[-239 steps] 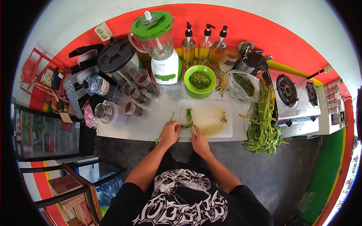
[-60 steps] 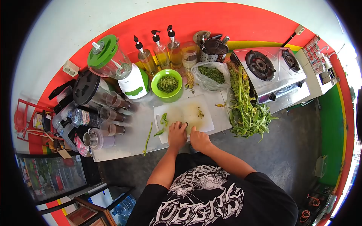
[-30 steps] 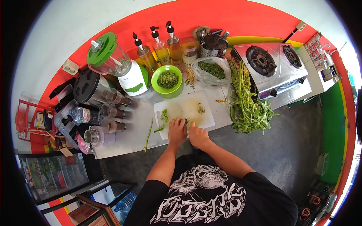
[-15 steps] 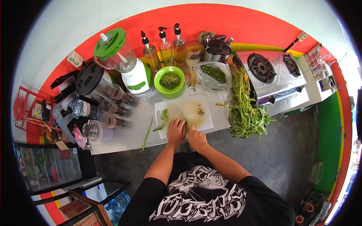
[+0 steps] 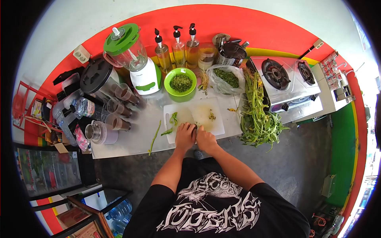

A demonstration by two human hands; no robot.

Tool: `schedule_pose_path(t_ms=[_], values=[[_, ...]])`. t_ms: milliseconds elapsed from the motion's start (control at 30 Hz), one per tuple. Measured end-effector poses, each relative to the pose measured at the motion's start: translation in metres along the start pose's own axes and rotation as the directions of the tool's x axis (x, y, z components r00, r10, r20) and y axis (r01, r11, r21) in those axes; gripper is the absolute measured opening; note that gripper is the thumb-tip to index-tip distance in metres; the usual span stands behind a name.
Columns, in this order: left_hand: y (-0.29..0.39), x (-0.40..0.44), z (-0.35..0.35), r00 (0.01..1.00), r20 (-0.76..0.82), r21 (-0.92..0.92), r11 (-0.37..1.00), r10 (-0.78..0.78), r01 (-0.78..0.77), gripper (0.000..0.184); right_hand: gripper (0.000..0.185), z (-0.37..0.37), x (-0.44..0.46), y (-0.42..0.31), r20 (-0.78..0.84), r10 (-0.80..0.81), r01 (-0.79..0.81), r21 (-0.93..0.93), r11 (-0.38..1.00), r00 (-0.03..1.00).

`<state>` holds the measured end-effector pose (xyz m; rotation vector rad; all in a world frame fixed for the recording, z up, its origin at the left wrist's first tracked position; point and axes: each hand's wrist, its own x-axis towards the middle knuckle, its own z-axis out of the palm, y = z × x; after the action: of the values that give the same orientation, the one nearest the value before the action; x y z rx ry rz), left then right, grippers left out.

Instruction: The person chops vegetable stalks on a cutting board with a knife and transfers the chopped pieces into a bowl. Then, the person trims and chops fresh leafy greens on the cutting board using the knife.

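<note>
At the near edge of the white cutting board [image 5: 180,109], my left hand [image 5: 185,137] is closed with its fingers curled down; whatever lies under them is hidden. Right beside it, my right hand [image 5: 206,139] is closed around what appears to be a knife, mostly hidden, with a dark strip showing between the hands. Loose green leaves [image 5: 174,118] lie on the board left of my left hand. Small chopped bits [image 5: 212,115] are scattered on the board's right part. Behind the board stands a green bowl [image 5: 184,96] of chopped greens.
A bundle of leafy stems [image 5: 256,115] lies right of the board, beside a gas stove [image 5: 291,79]. A plastic bag [image 5: 226,85] of greens, pump bottles [image 5: 179,53] and a blender [image 5: 145,77] stand behind. Several cups [image 5: 119,123] and a loose stem [image 5: 154,137] are to the left.
My right hand has shifted slightly left and up, closer against my left hand. The camera view has moved a little; the items on the counter stay in place.
</note>
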<state>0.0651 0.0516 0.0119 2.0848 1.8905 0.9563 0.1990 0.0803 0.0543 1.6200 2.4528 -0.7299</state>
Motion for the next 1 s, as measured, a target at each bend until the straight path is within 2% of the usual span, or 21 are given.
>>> schedule_pose_path(t_ms=[133, 200, 333, 533, 733, 833, 900, 1000], values=[[-0.004, 0.009, 0.002, 1.000, -0.023, -0.016, 1.000, -0.001, 0.000, 0.010, 0.028, -0.002, -0.008, -0.002, 0.059, 0.035, -0.038, 0.054, 0.998, 0.998], [-0.002, -0.003, 0.006, 1.000, -0.011, -0.036, 0.999, -0.018, 0.018, 0.010, 0.034, 0.010, -0.009, 0.000, 0.044, 0.061, -0.061, -0.007, 0.998, 0.997], [-0.004, 0.000, 0.005, 1.000, -0.021, -0.011, 1.000, -0.021, 0.020, 0.010, 0.034, 0.001, -0.002, 0.000, 0.055, 0.001, -0.002, 0.011, 1.000, 0.998], [-0.005, 0.003, 0.004, 1.000, -0.007, -0.007, 1.000, -0.028, 0.028, 0.013, 0.033, 0.003, -0.012, -0.003, 0.073, 0.069, -0.071, 0.028, 0.997, 0.995], [-0.001, 0.000, 0.003, 1.000, 0.008, 0.021, 1.000, -0.005, 0.005, 0.013, 0.033, -0.005, 0.002, -0.001, 0.096, 0.023, -0.030, 0.074, 0.997, 0.995], [-0.003, 0.003, 0.004, 1.000, 0.009, 0.022, 1.000, 0.000, 0.000, 0.013, 0.034, -0.002, -0.013, -0.004, 0.155, 0.090, -0.102, 0.070, 0.992, 0.984], [-0.004, 0.003, 0.004, 1.000, 0.002, 0.008, 1.000, 0.005, -0.005, 0.013, 0.029, 0.003, -0.014, -0.002, 0.086, 0.028, -0.037, 0.099, 0.994, 0.996], [-0.004, 0.002, 0.004, 1.000, 0.010, 0.016, 1.000, 0.014, -0.014, 0.013, 0.031, 0.003, 0.001, 0.003, 0.101, -0.013, 0.003, 0.095, 0.995, 0.995]])
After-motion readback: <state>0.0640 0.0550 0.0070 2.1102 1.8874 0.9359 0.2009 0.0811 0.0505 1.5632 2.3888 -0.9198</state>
